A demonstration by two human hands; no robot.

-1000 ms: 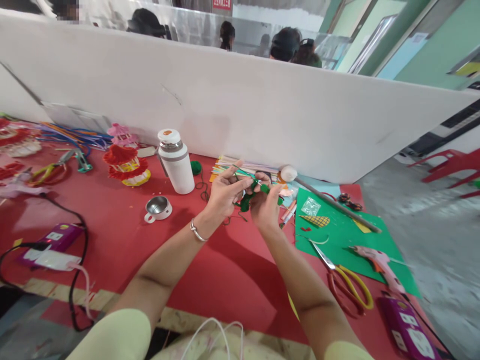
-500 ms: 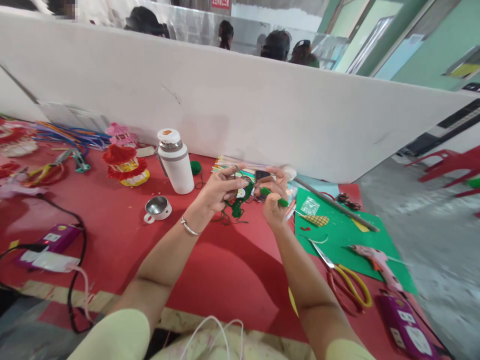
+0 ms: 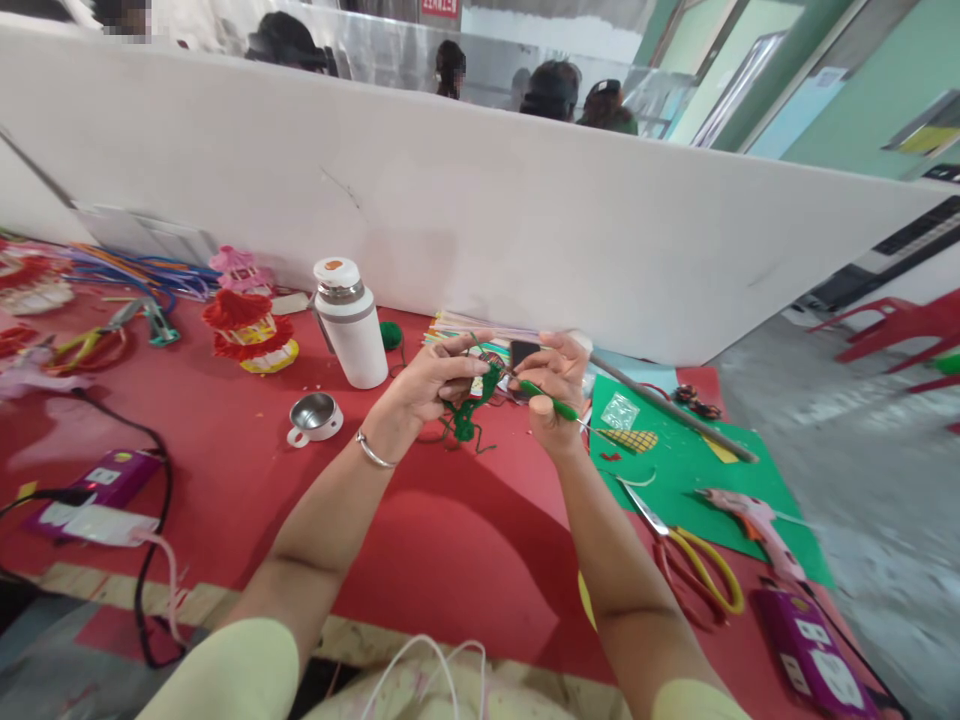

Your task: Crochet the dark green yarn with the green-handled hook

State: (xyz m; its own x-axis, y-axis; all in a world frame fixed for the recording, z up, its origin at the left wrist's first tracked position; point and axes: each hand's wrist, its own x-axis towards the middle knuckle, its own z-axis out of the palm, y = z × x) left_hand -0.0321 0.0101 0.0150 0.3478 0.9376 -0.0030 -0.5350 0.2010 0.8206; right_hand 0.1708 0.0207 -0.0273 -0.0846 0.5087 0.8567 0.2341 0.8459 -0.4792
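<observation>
Between thumb and fingers, my left hand pinches a small green crocheted piece, whose loose yarn ends dangle below. My right hand is closed round the green handle of a crochet hook. The hook's tip points left at the top of the crocheted piece; whether it sits inside a stitch is too small to tell. A strand of green yarn rises over my left fingers. Behind my left wrist, a ball of green yarn lies beside a white thermos.
A steel-lined cup stands left of my forearm. On the right are a green sheet, scissors, a pink glue gun and a purple power box. Red yarn models stand left. A white partition bounds the table's far side.
My right hand and the crochet hook have shifted slightly, and the handle lies a little lower to the right. The green piece has swung slightly left in my left hand.
</observation>
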